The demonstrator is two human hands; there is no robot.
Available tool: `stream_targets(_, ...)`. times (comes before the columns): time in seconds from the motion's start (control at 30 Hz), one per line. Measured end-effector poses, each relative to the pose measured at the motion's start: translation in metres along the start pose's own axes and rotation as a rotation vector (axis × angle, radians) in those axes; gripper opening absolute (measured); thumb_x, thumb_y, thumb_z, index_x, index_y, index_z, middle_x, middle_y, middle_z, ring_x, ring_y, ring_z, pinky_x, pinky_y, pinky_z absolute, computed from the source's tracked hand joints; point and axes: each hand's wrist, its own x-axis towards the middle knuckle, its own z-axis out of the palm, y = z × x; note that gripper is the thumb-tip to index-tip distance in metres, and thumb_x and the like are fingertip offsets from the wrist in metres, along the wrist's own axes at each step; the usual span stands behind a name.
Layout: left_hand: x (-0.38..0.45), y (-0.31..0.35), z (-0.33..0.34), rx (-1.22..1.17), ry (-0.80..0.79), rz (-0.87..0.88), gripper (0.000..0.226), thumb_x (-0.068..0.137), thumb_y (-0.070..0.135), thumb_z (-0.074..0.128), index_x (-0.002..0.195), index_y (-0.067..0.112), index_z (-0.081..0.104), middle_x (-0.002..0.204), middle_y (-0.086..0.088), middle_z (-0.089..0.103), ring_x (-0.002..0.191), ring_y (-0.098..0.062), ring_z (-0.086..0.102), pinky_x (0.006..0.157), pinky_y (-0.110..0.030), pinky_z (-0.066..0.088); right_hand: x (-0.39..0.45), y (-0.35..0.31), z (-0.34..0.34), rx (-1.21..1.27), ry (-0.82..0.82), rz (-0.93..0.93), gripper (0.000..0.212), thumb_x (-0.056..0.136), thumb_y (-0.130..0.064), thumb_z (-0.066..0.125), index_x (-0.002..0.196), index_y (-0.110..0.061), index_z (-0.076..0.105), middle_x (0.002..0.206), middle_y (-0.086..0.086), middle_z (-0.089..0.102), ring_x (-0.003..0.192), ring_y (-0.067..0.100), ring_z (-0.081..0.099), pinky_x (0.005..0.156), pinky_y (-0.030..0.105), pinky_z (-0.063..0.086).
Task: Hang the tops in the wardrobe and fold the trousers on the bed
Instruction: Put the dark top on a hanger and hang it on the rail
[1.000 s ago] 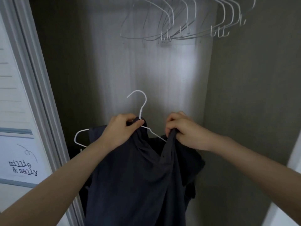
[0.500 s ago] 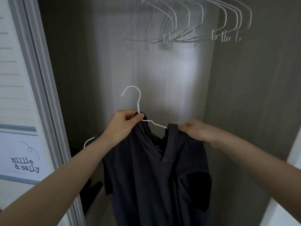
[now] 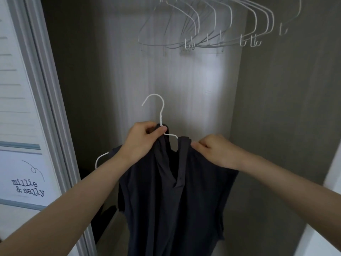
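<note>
Top (image 3: 171, 196): dark, matt, soft cloth, falling in loose folds; hanger (image 3: 160, 115): thin wire with a smooth white coating; spare hangers (image 3: 212, 24) along the wardrobe's top edge: same thin wire, pale, slightly glossy; back panel (image 3: 184, 80): pale, fine upright grain, faint sheen; side wall (image 3: 286, 108): grey, matt, wood-grained; door frame (image 3: 42, 89): smooth, painted grey.
</note>
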Motion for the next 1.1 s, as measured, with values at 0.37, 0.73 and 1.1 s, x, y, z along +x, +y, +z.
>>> stream_targets(0.37, 0.013, -0.043, -0.072, 0.127, -0.057, 0.036, 0.033, 0.089, 0.038, 0.064, 0.064, 0.015, 0.063, 0.061, 0.001, 0.055, 0.061, -0.007, 0.048, 0.063, -0.029, 0.037, -0.007, 0.028, -0.023, 0.504, 0.286, 0.083, 0.036, 0.097, -0.025, 0.052, 0.071, 0.0, 0.055, 0.067, 0.004, 0.048, 0.065, 0.011, 0.044, 0.063, 0.028, 0.033)
stream_targets(0.73, 0.021, -0.055, -0.073, -0.166, 0.104, -0.118, 0.036, 0.096, 0.04, 0.056, 0.082, 0.008, 0.064, 0.07, 0.004, 0.06, 0.066, -0.006, 0.056, 0.066, -0.03, 0.041, -0.013, 0.043, -0.046, 0.203, 0.171, 0.103, 0.024, 0.096, -0.022, 0.052, 0.077, -0.023, 0.067, 0.08, -0.003, 0.068, 0.078, 0.011, 0.06, 0.075, 0.029, 0.044)
stream_targets(1.1, 0.061, -0.016, -0.054, 0.41, -0.222, 0.212, 0.023, 0.101, 0.025, 0.049, 0.088, 0.008, 0.055, 0.079, -0.004, 0.058, 0.075, -0.019, 0.055, 0.066, -0.03, 0.037, -0.032, 0.002, -0.063, 0.611, 0.194, 0.152, 0.028, 0.099, -0.018, 0.05, 0.081, 0.0, 0.062, 0.072, 0.006, 0.057, 0.069, 0.014, 0.05, 0.063, 0.025, 0.039)
